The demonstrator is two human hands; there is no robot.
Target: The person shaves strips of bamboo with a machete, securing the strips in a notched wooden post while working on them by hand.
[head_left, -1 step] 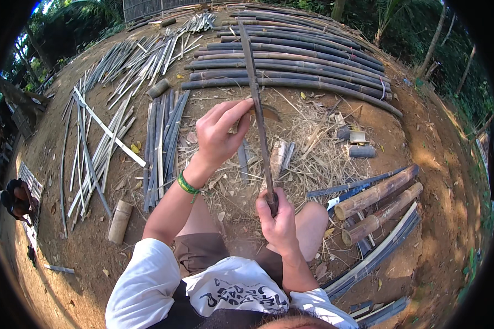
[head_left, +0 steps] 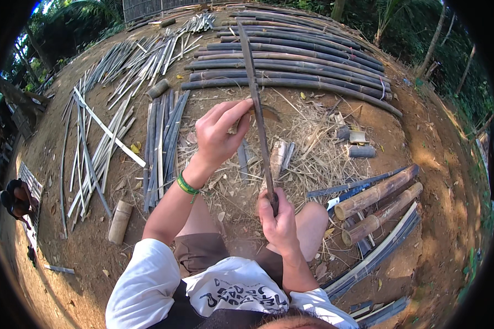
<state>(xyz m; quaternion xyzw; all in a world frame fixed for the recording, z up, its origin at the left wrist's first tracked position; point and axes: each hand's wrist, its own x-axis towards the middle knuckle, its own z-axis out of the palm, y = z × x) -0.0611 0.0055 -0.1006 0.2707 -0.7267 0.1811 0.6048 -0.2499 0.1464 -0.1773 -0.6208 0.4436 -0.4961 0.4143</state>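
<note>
A long, narrow, dark machete (head_left: 256, 104) points away from me, seen almost edge-on. My right hand (head_left: 278, 219) is wrapped round its lower, handle end, just above my lap. Farther up, my left hand (head_left: 222, 131) has thumb and fingers pinched together at the left side of the blade, about midway along. A small curved brown piece shows just right of the blade there; I cannot make out what it is. Beneath the blade lies a short split bamboo piece (head_left: 279, 157) among pale shavings (head_left: 313, 148).
Long dark bamboo poles (head_left: 291, 82) lie side by side ahead. Split strips (head_left: 101, 148) and dark slats (head_left: 167, 142) spread to the left. Cut bamboo sections (head_left: 381, 200) lie by my right knee, and a short one (head_left: 120, 222) at left. Another person (head_left: 19, 198) is at the far left.
</note>
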